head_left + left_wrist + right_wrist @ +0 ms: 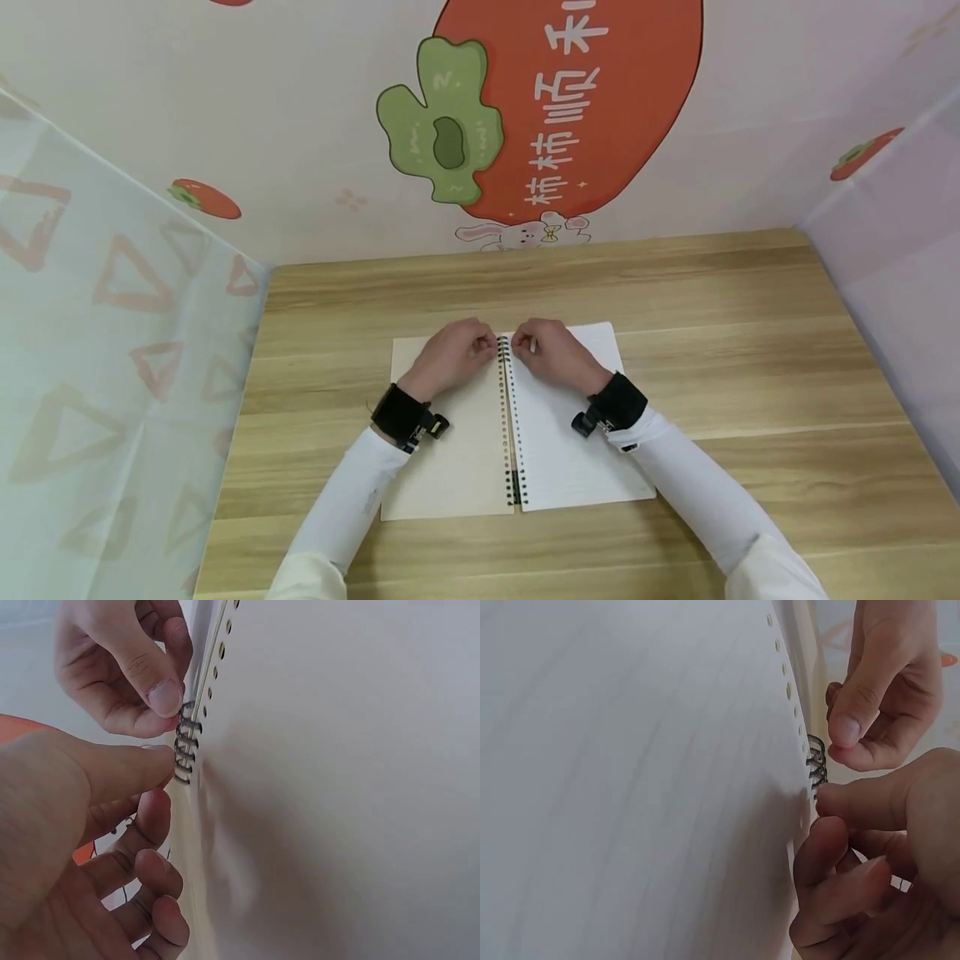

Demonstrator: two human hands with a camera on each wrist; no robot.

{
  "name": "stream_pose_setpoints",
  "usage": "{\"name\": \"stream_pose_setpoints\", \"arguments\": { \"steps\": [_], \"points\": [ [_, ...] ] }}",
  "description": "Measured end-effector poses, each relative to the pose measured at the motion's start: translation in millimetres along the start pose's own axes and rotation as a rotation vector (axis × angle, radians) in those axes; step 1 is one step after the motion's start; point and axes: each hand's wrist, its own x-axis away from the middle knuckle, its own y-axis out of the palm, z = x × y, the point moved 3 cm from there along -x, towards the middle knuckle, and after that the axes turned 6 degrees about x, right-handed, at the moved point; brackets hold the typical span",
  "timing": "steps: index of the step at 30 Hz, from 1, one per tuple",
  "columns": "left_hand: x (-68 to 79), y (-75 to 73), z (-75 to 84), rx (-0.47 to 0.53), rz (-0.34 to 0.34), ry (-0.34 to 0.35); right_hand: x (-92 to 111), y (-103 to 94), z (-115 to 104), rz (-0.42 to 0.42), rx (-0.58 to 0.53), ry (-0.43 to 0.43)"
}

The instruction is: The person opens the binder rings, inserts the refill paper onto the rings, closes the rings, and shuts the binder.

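Note:
A notebook lies spread flat, with a plain beige sheet [446,467] on the left and a white lined page [581,467] on the right. Short black binder rings [503,350] join the two sides at the top, and more black rings [513,487] sit at the bottom; punched holes run between. My left hand [454,353] pinches at the top rings from the left with thumb and index finger. From the other side my right hand [553,355] does the same. Both sets of fingertips meet close around the rings [186,750] in the left wrist view, partly covering them.
The notebook rests on a wood-grain table [750,358]. Behind it rises a printed backdrop [315,150] with a large red fruit, and side panels [112,333] bound the table left and right. A black wrist camera band [401,415] is on each wrist.

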Motion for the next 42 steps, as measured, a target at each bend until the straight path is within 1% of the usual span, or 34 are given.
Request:
{"name": "stream_pose_setpoints", "arguments": {
  "steps": [4, 8, 12, 17, 25, 36, 42],
  "points": [
    [4.4, 5.7, 2.8, -0.01, -0.014, 0.009, 5, 3.8, -1, -0.01, 0.011, -0.031],
    [6.6, 11.0, 4.3, -0.033, -0.011, 0.016, 7, 7.7, -3, -0.008, 0.032, -0.052],
    [6.8, 13.9, 4.4, -0.062, 0.006, 0.021, 9, 8.6, -6, 0.001, 0.041, -0.056],
    [7.3, 13.8, 5.6, -0.085, 0.028, 0.02, 9, 9.0, -7, 0.013, 0.048, -0.059],
    [7.6, 13.3, 7.9, -0.082, 0.035, 0.017, 8, 12.0, -5, 0.01, 0.04, -0.038],
    [8.4, 12.0, 9.7, -0.081, 0.046, 0.028, 8, 12.9, -8, 0.018, 0.009, -0.031],
    [12.9, 13.0, 9.1, -0.092, 0.033, 0.019, 15, 12.6, -2, 0.016, 0.0, 0.016]
  ]
}}
